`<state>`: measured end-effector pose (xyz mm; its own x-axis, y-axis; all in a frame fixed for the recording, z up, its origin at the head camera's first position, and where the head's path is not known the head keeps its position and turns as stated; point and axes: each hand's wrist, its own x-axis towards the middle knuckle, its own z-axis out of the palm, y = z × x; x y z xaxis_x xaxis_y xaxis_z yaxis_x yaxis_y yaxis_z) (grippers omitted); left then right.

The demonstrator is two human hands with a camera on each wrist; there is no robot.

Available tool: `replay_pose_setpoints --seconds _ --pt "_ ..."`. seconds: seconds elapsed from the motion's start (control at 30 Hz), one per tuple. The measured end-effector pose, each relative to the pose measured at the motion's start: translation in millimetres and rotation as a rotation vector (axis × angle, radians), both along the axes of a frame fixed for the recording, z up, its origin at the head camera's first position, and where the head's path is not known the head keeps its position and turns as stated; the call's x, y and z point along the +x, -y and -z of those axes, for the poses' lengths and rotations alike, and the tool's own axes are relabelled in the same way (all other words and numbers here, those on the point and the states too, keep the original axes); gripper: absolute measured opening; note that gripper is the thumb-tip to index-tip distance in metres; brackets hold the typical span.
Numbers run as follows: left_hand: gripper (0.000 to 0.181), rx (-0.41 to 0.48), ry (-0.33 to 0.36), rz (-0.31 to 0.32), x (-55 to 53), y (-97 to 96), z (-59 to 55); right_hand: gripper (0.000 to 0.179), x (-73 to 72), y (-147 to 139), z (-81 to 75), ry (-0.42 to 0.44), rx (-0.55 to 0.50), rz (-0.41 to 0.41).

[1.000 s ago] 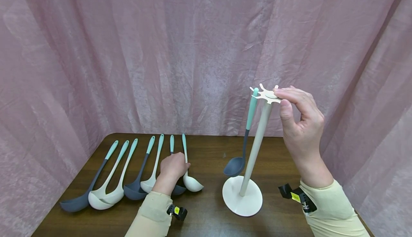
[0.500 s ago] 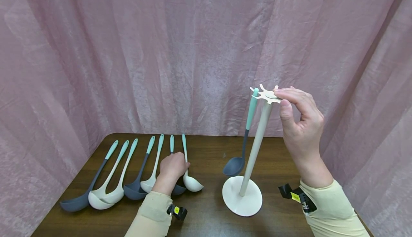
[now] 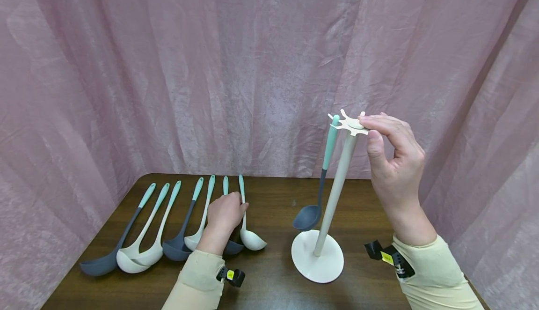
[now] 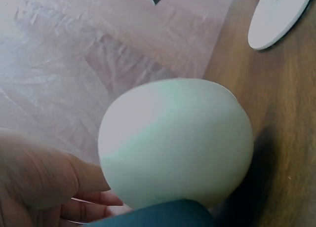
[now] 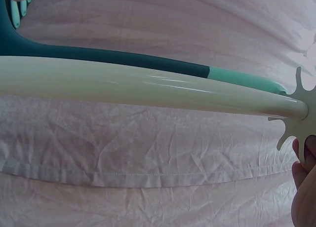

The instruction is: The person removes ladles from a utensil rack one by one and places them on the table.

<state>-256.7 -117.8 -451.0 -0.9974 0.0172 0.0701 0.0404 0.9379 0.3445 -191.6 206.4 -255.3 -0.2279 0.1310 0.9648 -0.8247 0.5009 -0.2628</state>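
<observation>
In the head view my left hand (image 3: 226, 212) is among the ladles, its thumb across the shaft of the rightmost white ladle (image 3: 252, 240), whose handle is mint. Most of its fingers are hidden. A grey ladle (image 3: 234, 247) lies under this hand. In the left wrist view the white ladle's round bowl (image 4: 177, 138) covers part of the hand (image 4: 44, 182). My right hand (image 3: 396, 155) pinches the edge of the white utensil stand's hooked top (image 3: 353, 123). From that top hangs a grey ladle (image 3: 307, 217) with a mint handle, beside the pole (image 3: 337, 193).
Further left lie several more ladles, among them a grey one (image 3: 98, 266), a white one (image 3: 152, 254) and another grey one (image 3: 176, 249). The stand's round base (image 3: 309, 270) is on the brown table (image 3: 273, 282). A pink curtain (image 3: 269, 66) hangs behind.
My left hand has shifted slightly away from me along the ladles, while the ladles stay in place. The right hand still holds the stand's top.
</observation>
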Motion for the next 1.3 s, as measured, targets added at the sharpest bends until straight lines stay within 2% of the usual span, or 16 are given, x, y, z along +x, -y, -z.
replay_pose_setpoints --seconds 0.23,0.5,0.87,1.13,1.3 --pt "0.019 0.01 -0.079 0.005 5.7 -3.4 -11.8 0.041 -0.8 -1.1 0.7 0.004 0.004 -0.004" --pt "0.025 0.06 -0.192 0.033 18.6 -12.3 -31.8 0.041 -0.4 -0.7 0.7 -0.002 0.0 -0.006" --pt "0.038 0.107 -0.25 0.082 41.0 -25.3 -62.8 0.041 0.0 -0.2 0.4 -0.011 -0.003 -0.006" --pt "0.041 0.156 -0.271 0.133 53.2 -36.9 -78.3 0.042 -0.5 -1.8 1.5 -0.003 0.004 -0.004" --pt "0.044 0.18 -0.296 0.173 57.7 -45.6 -83.5 0.042 -0.7 -2.0 1.9 -0.002 0.006 -0.002"
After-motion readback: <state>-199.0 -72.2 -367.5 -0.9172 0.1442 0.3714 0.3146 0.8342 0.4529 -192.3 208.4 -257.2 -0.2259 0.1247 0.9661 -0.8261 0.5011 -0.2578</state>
